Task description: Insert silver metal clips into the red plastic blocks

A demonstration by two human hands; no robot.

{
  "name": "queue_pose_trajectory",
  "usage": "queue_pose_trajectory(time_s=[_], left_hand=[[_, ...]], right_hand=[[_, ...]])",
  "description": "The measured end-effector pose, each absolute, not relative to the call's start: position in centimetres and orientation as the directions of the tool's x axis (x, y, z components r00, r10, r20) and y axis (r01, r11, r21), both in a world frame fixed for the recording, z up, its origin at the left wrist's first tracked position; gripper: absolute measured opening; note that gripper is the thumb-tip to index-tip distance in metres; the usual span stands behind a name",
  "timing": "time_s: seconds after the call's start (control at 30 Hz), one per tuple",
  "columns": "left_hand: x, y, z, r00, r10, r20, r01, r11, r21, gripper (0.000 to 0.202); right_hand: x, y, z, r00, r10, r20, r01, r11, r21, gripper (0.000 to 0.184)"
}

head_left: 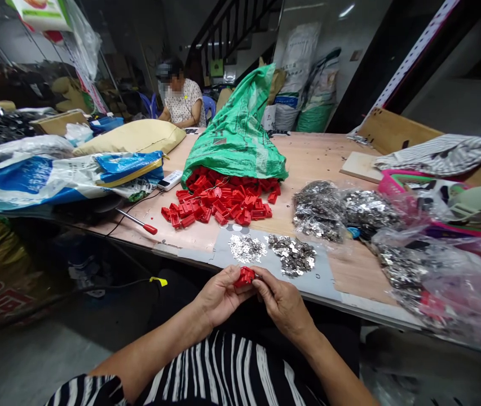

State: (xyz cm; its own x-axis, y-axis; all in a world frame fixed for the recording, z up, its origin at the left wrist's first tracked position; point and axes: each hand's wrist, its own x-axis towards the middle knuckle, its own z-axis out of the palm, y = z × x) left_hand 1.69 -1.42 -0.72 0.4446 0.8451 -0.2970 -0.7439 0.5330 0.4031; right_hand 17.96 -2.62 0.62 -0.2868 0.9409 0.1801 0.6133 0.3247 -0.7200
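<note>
Clock centre: I took my own grip as the centre, with twelve straight ahead across the wooden tabletop (308, 155).
Red plastic housing (246, 276): it sat between my two hands, in front of the table's near edge.
Left hand (222, 299): its thumb and fingers gripped the housing from nine o'clock, with fingers partly beneath it.
Right hand (285, 301): its thumb and forefinger were drawn close on the housing at three o'clock; whether a metal tab was also pinched there, I could not tell.
Housing's long axis: it seemed to run crosswise, about eight to two; my fingertips covered the ends, so this was not confirmed.
Bright metal tabs (246, 248): this pile lay at twelve, just beyond my fingertips, on a grey sheet (327, 277); I could not say which hand was nearer.
Dark metal tabs (291, 255): the second pile lay at two on the same sheet, beside the bright one; my right hand was clearly the nearer.
Loose red housings (223, 206): the heap lay between eleven and twelve, beyond the bright tabs, at the mouth of a green woven sack (235, 135).
</note>
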Motion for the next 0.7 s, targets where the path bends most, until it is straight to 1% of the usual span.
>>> queue_pose_trajectory(time_s=[0.07, 0.13, 0.3, 0.37, 0.43, 0.5, 0.57, 0.63, 0.7], left_hand=[[2.0, -1.6, -0.8, 0.444, 0.851, -0.28, -0.754, 0.524, 0.396, 0.014], [2.3, -1.7, -0.9, 0.447, 0.85, -0.28, -0.758, 0.526, 0.385, 0.015], [2.0, -1.7, -1.7, 0.438, 0.828, -0.349, -0.748, 0.551, 0.37, 0.014], [1.5, -1.8, -2.5, 0.454, 0.793, -0.406, -0.707, 0.598, 0.377, 0.015], [0.8, -1.8, -3.6, 0.447, 0.737, -0.507, -0.652, 0.656, 0.38, 0.016], [0.3, -1.7, -4.8, 0.401, 0.668, -0.627, -0.595, 0.71, 0.376, 0.015], [-0.1, -1.3, -6.2, 0.349, 0.611, -0.71, -0.554, 0.746, 0.37, 0.011], [-0.3, -0.8, -7.5, 0.327, 0.585, -0.742, -0.533, 0.763, 0.366, 0.009], [-0.4, -0.2, -8.7, 0.319, 0.58, -0.75, -0.53, 0.765, 0.366, 0.015]], right_hand=[[17.9, -2.6, 0.3, -0.238, 0.944, 0.229, 0.618, 0.33, -0.713, 0.033], [17.8, -2.4, 0.2, -0.208, 0.95, 0.234, 0.604, 0.313, -0.733, 0.035], [17.8, -2.2, -0.2, -0.237, 0.964, 0.118, 0.549, 0.234, -0.803, 0.04], [17.9, -2.4, -0.4, -0.255, 0.964, 0.075, 0.534, 0.205, -0.82, 0.039], [18.2, -2.8, -0.8, -0.266, 0.963, 0.035, 0.544, 0.18, -0.819, 0.039], [18.5, -3.1, -1.1, -0.256, 0.967, 0.002, 0.578, 0.155, -0.801, 0.038], [19.1, -3.4, -1.5, -0.221, 0.975, -0.007, 0.617, 0.134, -0.775, 0.035], [19.9, -3.5, -1.7, -0.155, 0.988, 0.01, 0.661, 0.111, -0.742, 0.032], [20.9, -3.4, -1.9, -0.067, 0.996, 0.051, 0.717, 0.083, -0.693, 0.029]])
